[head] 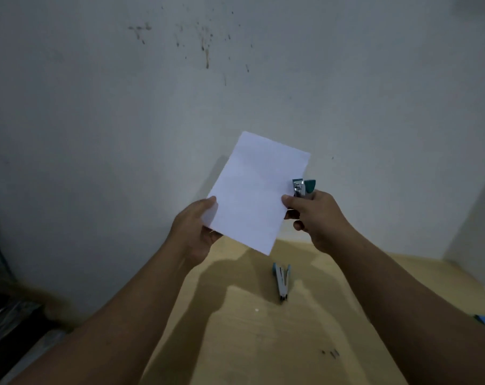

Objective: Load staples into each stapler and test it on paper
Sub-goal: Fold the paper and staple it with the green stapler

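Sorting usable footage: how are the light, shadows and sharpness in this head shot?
Head view: dim and soft overall; the paper is the brightest area; arm shadows fall across the wooden table; the stapler on the table looks slightly blurred; wide-angle bending shows at the wall edges.

I see plain white paper (256, 193), a teal-and-chrome stapler (302, 188), a pale blue stapler (281, 282), light wood-grain desk (263, 343), grey wall (235, 93) speckled brown

I hold a white sheet of paper (256, 190) tilted in the air, its right edge inside the mouth of a teal-and-chrome stapler (302, 188), while a second, pale blue stapler (282, 282) lies splayed open on the wooden tabletop below.
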